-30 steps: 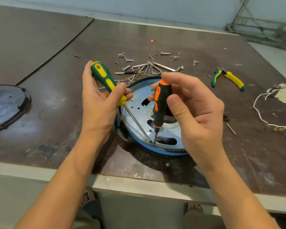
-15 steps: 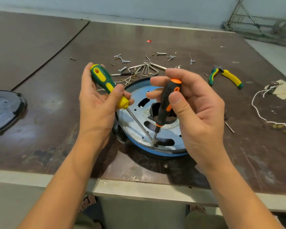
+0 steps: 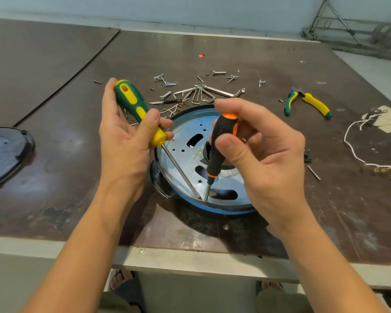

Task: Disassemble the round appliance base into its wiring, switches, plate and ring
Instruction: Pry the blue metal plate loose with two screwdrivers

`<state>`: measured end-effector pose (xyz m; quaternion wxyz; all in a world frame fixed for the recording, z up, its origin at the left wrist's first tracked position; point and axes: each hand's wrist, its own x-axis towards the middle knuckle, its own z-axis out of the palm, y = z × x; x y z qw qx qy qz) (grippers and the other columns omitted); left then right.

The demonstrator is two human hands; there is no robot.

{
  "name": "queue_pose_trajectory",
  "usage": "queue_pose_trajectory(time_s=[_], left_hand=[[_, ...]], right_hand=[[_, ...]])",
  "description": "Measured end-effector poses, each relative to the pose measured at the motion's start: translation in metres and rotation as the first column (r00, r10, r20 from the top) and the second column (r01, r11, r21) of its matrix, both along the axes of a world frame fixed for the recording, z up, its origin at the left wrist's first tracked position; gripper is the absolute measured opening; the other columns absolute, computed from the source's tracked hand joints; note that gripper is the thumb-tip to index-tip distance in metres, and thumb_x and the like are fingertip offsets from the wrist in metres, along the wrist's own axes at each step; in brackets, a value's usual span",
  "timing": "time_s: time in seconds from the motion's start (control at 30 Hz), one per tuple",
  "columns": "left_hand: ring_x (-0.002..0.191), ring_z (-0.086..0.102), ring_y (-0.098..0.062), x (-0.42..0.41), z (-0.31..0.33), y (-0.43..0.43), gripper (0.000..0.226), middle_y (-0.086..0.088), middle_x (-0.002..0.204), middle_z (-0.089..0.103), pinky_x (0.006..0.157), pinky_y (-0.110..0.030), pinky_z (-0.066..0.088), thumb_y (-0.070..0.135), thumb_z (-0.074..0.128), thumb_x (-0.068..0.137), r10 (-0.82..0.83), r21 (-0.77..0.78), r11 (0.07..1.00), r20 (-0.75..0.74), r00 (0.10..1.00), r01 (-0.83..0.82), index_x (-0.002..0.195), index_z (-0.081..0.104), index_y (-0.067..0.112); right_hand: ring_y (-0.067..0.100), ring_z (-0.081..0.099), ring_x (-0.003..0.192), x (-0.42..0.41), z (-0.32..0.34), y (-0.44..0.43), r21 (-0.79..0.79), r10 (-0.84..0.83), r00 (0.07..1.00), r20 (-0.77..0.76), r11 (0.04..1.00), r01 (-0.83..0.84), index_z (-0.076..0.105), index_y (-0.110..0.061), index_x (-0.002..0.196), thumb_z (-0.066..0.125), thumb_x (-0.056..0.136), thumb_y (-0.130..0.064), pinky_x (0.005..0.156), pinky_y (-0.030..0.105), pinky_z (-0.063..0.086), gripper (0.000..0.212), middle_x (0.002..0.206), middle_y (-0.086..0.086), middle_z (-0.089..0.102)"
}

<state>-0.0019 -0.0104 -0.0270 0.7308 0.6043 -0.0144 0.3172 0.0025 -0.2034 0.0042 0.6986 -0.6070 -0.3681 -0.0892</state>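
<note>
Blue-rimmed round base (image 3: 212, 212) lay at near centre of brown table (image 3: 212, 53). Left hand (image 3: 122, 145) gripped green-yellow screwdriver (image 3: 133, 102), right hand (image 3: 264, 159) pinched black-orange screwdriver (image 3: 220, 141) — both tips at near rim of metal plate (image 3: 181, 157).

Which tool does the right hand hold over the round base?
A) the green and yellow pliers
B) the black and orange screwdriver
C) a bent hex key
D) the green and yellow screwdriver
B: the right hand pinches the black and orange screwdriver, tip down at the near edge of the metal plate, while the left hand holds the green and yellow screwdriver.
</note>
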Motion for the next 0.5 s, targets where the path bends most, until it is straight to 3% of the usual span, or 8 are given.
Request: queue_pose_trajectory(time_s=[0.07,0.1,0.2,0.33,0.4,0.5], left_hand=[[0.083,0.069,-0.02,-0.0004,0.0003,-0.0004,0.079,-0.011,0.154,0.036,0.073,-0.031,0.059,0.001,0.06,0.098,0.015,0.007,1.0,0.012,1.0,-0.015,0.16,0.012,0.014],[0.084,0.07,-0.021,-0.0008,0.0001,-0.0005,0.078,-0.009,0.154,0.036,0.073,-0.032,0.059,0.001,0.06,0.098,0.027,0.009,1.0,0.014,1.0,-0.027,0.16,0.013,0.014],[0.084,0.07,-0.02,-0.0019,0.0001,-0.0014,0.077,-0.008,0.152,0.039,0.072,-0.031,0.059,0.0,0.059,0.099,0.052,-0.008,0.999,0.013,0.999,-0.052,0.159,0.014,0.014],[0.081,0.069,-0.019,-0.0019,-0.0005,-0.0031,0.076,0.006,0.138,0.047,0.072,-0.032,0.06,-0.002,0.059,0.098,0.08,-0.017,0.997,0.028,0.996,-0.079,0.158,0.014,0.012],[0.08,0.069,-0.019,-0.0017,0.0,-0.0025,0.077,0.003,0.142,0.045,0.072,-0.032,0.06,-0.002,0.059,0.098,0.066,-0.004,0.998,0.022,0.998,-0.066,0.159,0.013,0.012],[0.082,0.07,-0.022,-0.0028,0.0012,-0.0008,0.078,-0.002,0.152,0.038,0.074,-0.034,0.06,-0.001,0.058,0.098,0.038,-0.001,0.999,0.021,0.999,-0.038,0.16,0.012,0.014]], right_hand=[[0.033,0.073,0.086,-0.0006,-0.0016,-0.0024,-0.004,0.018,1.0,-0.021,1.0,-0.019,0.057,-0.017,0.131,0.059,0.098,-0.011,0.073,0.049,0.063,0.034,0.099,0.021,0.07],[0.035,0.074,0.092,-0.0003,-0.0026,-0.0033,-0.004,0.031,0.999,-0.031,1.0,-0.031,0.057,-0.016,0.132,0.056,0.1,-0.009,0.077,0.05,0.063,0.033,0.104,0.021,0.071],[0.035,0.073,0.1,0.0001,-0.0046,-0.0035,-0.003,0.068,0.996,-0.063,0.998,-0.069,0.058,-0.013,0.131,0.05,0.104,-0.005,0.086,0.047,0.061,0.029,0.109,0.016,0.073],[0.024,0.063,0.089,-0.0007,-0.0006,0.001,0.023,0.058,0.997,-0.046,0.998,-0.057,0.061,-0.014,0.12,0.067,0.098,-0.019,0.073,0.035,0.057,0.024,0.102,0.017,0.063],[0.015,0.06,0.087,0.0007,-0.0004,0.0018,0.032,0.019,0.999,-0.034,0.999,-0.018,0.061,-0.016,0.122,0.068,0.092,-0.017,0.074,0.028,0.054,0.031,0.097,0.01,0.06],[0.02,0.07,0.092,0.003,-0.0032,-0.0009,0.02,-0.003,0.999,-0.048,1.0,0.004,0.061,-0.015,0.128,0.06,0.098,-0.013,0.078,0.027,0.057,0.03,0.1,0.008,0.07]])
